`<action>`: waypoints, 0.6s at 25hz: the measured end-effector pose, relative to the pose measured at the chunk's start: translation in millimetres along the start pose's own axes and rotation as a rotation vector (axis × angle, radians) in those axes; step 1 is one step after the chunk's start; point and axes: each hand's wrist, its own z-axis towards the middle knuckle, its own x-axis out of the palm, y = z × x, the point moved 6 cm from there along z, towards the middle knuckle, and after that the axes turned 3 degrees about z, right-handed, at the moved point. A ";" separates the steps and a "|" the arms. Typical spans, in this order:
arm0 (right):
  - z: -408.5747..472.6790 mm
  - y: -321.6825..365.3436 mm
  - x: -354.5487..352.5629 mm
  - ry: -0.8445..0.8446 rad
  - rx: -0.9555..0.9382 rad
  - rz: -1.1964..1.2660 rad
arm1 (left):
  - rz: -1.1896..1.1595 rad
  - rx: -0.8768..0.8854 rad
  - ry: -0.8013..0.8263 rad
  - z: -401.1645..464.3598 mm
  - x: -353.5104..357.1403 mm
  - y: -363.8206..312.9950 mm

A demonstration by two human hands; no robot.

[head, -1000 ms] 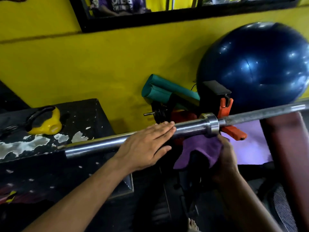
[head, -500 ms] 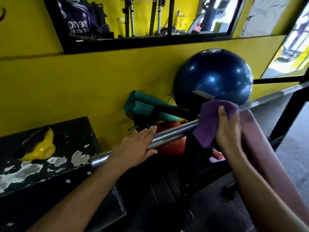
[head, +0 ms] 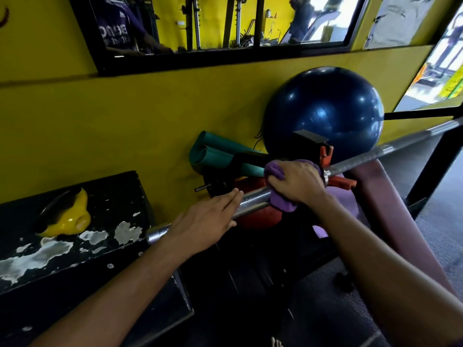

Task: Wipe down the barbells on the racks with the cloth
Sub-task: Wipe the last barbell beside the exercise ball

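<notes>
A steel barbell (head: 253,201) runs from lower left up to the far right, resting on a black rack hook (head: 309,141) with an orange catch. My right hand (head: 295,182) grips a purple cloth (head: 281,205) wrapped round the bar's sleeve, just left of the collar. My left hand (head: 203,222) lies flat on the sleeve with straight fingers, closer to the bar's end. The cloth hides the part of the sleeve beneath it.
A dark blue exercise ball (head: 325,113) leans on the yellow wall behind the rack. Rolled green mats (head: 213,154) and a red ball (head: 255,216) sit below. A yellow kettlebell (head: 66,217) lies on a worn black box (head: 105,249). A maroon bench pad (head: 390,211) is at right.
My right hand brought the cloth down from above the shaft onto the sleeve and closed round it. My left hand has stayed flat on the sleeve.
</notes>
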 end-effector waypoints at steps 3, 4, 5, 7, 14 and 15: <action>-38.2 15.6 19.4 -0.121 -0.152 0.151 | -0.033 0.062 -0.007 2.7 1.3 3.2; -55.8 6.1 24.1 -0.104 -0.234 0.231 | -0.043 0.085 -0.009 3.1 3.3 4.0; -67.9 -8.2 23.9 -0.094 -0.305 0.243 | -0.048 0.105 -0.003 2.9 5.0 4.0; -60.3 -35.7 13.6 -0.105 -0.309 0.164 | -0.060 0.121 0.003 2.5 5.6 3.7; 5.4 12.4 16.1 0.224 -0.151 0.154 | -0.060 0.102 0.019 2.5 11.6 9.0; -13.4 14.7 15.7 0.113 -0.245 0.212 | -0.055 0.109 0.000 3.0 11.4 9.3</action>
